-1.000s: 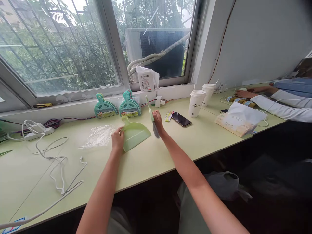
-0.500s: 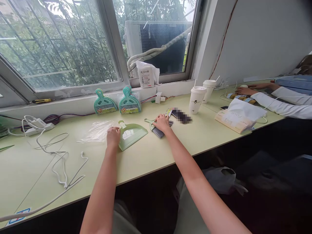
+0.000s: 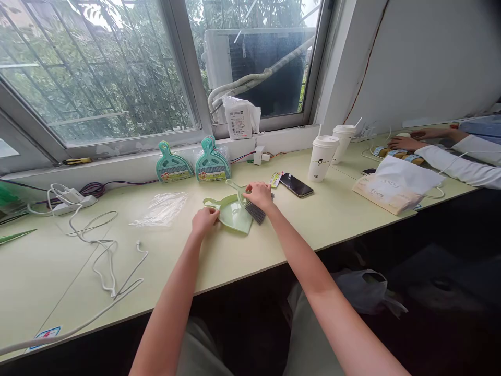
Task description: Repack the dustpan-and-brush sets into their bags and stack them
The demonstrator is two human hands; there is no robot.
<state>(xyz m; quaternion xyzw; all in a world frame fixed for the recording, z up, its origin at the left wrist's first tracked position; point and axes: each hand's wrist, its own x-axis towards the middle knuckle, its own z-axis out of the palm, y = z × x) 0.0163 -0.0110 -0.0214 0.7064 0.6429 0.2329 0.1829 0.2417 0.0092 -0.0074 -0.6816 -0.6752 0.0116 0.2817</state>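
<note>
A pale green dustpan (image 3: 236, 215) lies on the table, its handle to the left. My left hand (image 3: 205, 220) is closed on the dustpan's near left edge. My right hand (image 3: 259, 195) grips a small green brush (image 3: 255, 211) with grey bristles, fingers wrapped on its body. The brush touches the dustpan's right side, its handle reaching over the pan's far edge. Just right of my right hand lie a yellow and pink label (image 3: 276, 179) and a black phone (image 3: 296, 185).
Two stacks of teal dustpan sets (image 3: 174, 164) stand by the sill. A clear plastic wrapper (image 3: 160, 210) and white cables (image 3: 102, 261) lie left. White cups (image 3: 323, 158) and a paper packet (image 3: 395, 188) are right. Another person's hands (image 3: 405, 143) rest at far right.
The dustpan has moved right and turned, with my left hand on it. The brush has turned and now meets the dustpan. The view has shifted slightly.
</note>
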